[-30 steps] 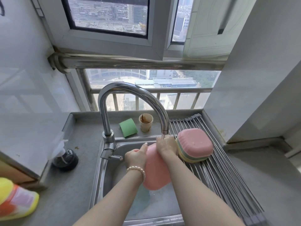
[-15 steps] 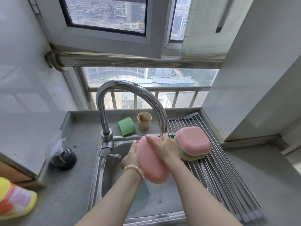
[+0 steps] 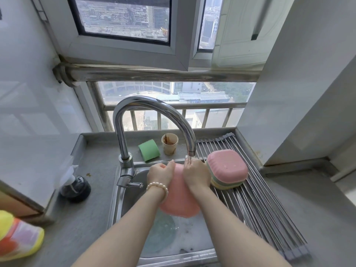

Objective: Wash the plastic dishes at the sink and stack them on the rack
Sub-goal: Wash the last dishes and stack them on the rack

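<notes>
A pink plastic dish (image 3: 180, 197) is held upright over the sink (image 3: 192, 245) under the running faucet (image 3: 152, 112). My left hand (image 3: 160, 173) grips its left upper edge. My right hand (image 3: 196, 175) lies over its right upper side, with water falling on the fingers. Several washed dishes, pink on top of yellow and green ones, sit upside down as a stack (image 3: 227, 169) on the metal roll-up rack (image 3: 269, 212), just right of my right hand. A bluish-green dish (image 3: 163, 228) lies in soapy water at the sink's bottom.
A green sponge (image 3: 149, 150) and a stained paper cup (image 3: 170, 143) stand behind the sink. A dark soap dispenser (image 3: 76, 186) sits on the left counter, a yellow and orange object (image 3: 17, 237) at the far left edge. The wall corner stands close on the right.
The pink dish has been turned between my hands under the stream. My left hand has shifted from behind it to its upper left edge, and my right hand now covers its right side.
</notes>
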Available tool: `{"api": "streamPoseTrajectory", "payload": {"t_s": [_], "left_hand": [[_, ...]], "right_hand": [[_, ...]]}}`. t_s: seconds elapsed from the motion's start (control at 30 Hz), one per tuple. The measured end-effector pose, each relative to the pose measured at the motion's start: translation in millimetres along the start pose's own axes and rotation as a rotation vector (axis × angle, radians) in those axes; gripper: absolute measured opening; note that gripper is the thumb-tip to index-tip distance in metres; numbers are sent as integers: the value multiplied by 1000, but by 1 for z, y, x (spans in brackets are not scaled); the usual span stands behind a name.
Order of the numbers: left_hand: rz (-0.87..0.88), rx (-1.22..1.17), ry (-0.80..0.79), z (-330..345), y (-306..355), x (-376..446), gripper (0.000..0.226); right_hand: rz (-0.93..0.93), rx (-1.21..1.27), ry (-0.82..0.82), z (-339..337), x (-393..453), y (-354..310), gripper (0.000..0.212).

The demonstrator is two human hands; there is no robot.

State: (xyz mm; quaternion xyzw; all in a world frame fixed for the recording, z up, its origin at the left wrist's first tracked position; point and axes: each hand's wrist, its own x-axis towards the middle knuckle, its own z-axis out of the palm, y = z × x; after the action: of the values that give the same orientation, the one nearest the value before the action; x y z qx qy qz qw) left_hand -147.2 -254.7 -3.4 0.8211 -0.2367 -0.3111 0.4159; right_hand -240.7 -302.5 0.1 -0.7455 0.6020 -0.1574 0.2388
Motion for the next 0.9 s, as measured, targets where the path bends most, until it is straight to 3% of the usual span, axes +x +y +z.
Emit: {"api": "streamPoseTrajectory", "payload": {"t_s": [0.07,0.17,0.3,0.47,0.53,0.63,0.77,0.83,0.9], "left_hand": [[-124,-135,34,3,3,2,39],[-306,-295,65,8,-5,1,39],[-478,-481,75,10,-21,-3,40],[-571,-668,82,8,-19,-12,42],[-526,-584,81,5,-19,-10,41],[-304,-175,105,-2,-14,-14,39],[77,294,-27,5,-8,-27,47],[118,368,-80,7,-1,-23,56],[75,267,-67,3,4,-13,58]], "right_hand": [[-36,-91,192,13,-20,-7,46],[-70,-203,173,24,-42,-8,62],[96,-173,-38,19,-36,5,88],[207,-12,-207,-4,7,8,79],[236,46,-277,-12,15,10,60],[137,-21,-317,-17,22,6,37],[102,115,-402,-7,18,2,37],[68,155,-354,-1,15,0,41],[12,83,-174,7,3,-4,45]]}}
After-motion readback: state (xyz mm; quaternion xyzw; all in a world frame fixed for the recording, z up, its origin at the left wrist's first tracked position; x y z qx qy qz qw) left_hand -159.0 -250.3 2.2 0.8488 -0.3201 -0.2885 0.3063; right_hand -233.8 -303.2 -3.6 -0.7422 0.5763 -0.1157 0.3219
